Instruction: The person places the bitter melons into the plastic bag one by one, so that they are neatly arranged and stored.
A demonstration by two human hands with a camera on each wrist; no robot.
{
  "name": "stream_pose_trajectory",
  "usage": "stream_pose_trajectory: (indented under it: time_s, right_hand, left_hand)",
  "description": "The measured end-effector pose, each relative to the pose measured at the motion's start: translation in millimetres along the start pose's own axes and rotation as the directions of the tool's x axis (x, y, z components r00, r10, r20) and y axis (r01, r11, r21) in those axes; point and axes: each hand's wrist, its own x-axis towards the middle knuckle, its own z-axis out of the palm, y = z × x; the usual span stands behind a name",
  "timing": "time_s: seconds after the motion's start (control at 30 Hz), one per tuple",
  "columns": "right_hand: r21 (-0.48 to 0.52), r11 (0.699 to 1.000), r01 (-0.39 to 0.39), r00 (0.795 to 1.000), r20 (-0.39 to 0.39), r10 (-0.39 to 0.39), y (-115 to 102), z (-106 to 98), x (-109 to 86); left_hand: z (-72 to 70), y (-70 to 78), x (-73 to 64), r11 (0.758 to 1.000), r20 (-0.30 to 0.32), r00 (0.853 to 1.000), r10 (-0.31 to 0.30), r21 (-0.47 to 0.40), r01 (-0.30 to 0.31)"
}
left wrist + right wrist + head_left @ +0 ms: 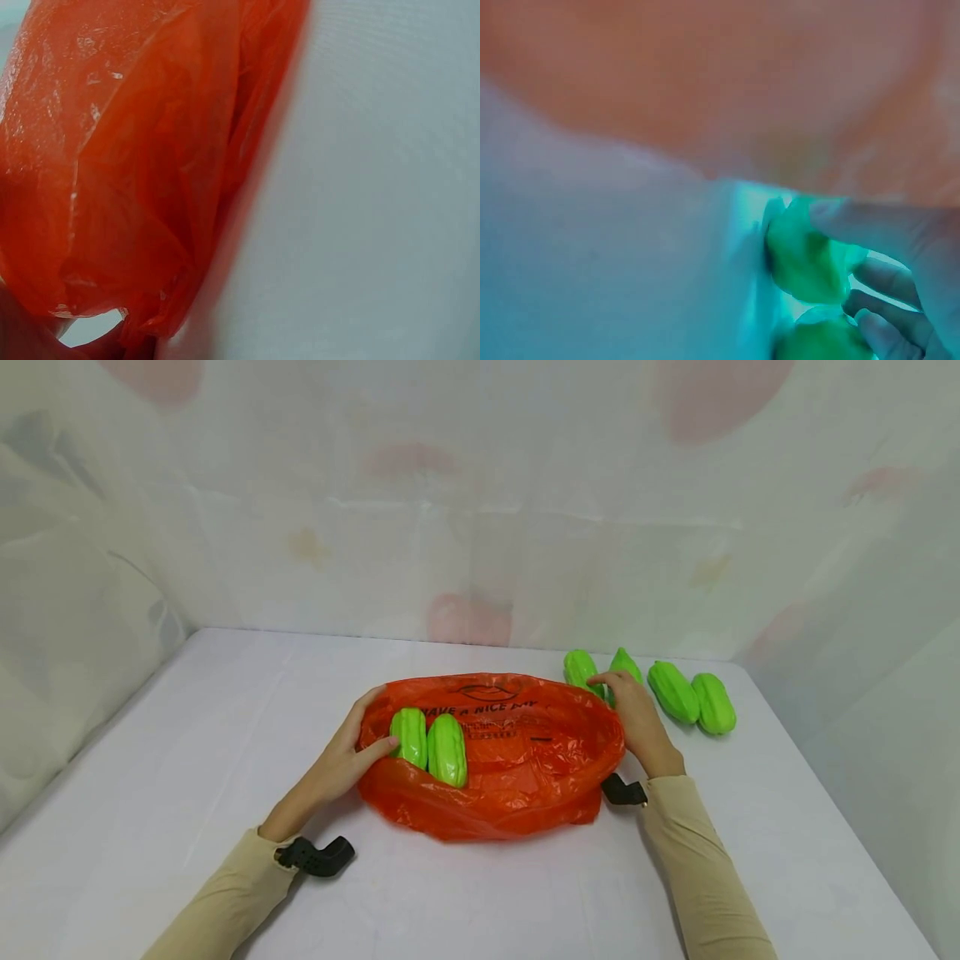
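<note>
A red plastic bag (517,814) with black print lies with its mouth wide. Two bright green, ridged, oblong fruits, such as the left one (408,735), sit inside at its left. My left hand (345,752) holds the bag's left rim, thumb inside by a fruit and fingers behind the plastic. The right hand (633,710) reaches past the right rim to the same kind of fruit on the table. In the right wrist view its thumb tip touches one green fruit (802,255), while the loosely bent fingers lie near a second fruit (825,341).
Several green fruits, among them the far right one (712,703), lie in a row at the back right of the white table (465,902). Pale patterned cloth (525,568) hangs behind and at both sides. A black wrist mount (315,857) sits at the left cuff.
</note>
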Motion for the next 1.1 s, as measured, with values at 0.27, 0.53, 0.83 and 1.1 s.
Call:
stream_pose_trajectory:
  time_s: [0.27, 0.53, 0.83, 1.1]
  right_hand:
    - [-0.046, 0.999, 0.004, 1.000, -0.022, -0.005, 0, 1, -0.5]
    - [-0.043, 0.999, 0.006, 0.999, -0.034, -0.008, 1, 2, -1.1]
    - [-0.005, 1.000, 0.020, 1.000, 0.010, -0.020, 2, -3, -0.9]
    - [0.076, 0.993, -0.089, 0.985, 0.158, 0.076, 10, -21, -3.2]
  left_hand:
    - [-0.4, 0.8, -0.4, 1.000, 0.000, 1.000, 0.001, -0.003, -0.001]
    - [0.2, 1.6, -1.5, 1.000, 0.002, 1.000, 0.000, 0.002, 0.000]
    - [1.6, -1.3, -0.3, 1.000, 0.000, 1.000, -0.002, -0.010, 0.002]
    - [1.5, -3.7, 0.1, 1.000, -0.004, 1.000, -0.006, 0.000, 0.006]
